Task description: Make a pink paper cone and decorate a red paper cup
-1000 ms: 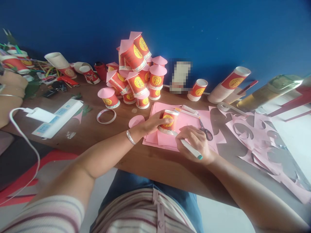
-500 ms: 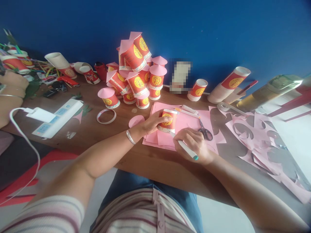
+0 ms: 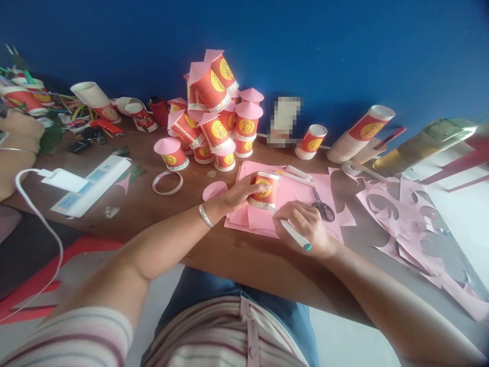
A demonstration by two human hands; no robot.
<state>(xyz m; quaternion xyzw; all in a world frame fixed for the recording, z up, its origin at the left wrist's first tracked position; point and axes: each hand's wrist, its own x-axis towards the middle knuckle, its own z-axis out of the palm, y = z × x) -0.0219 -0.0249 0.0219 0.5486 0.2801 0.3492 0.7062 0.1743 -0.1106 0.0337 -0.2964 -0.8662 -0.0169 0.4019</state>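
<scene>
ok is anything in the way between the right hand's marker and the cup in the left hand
Nothing visible: the marker in the right hand points straight at the lower white band of the cup. The scissors lie off to the right, outside that gap.

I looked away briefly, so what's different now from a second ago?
The right hand and its marker shifted slightly left, toward the paper cup. Neither hand took or released anything. The left hand still grips the cup; the scissors stayed put.
</scene>
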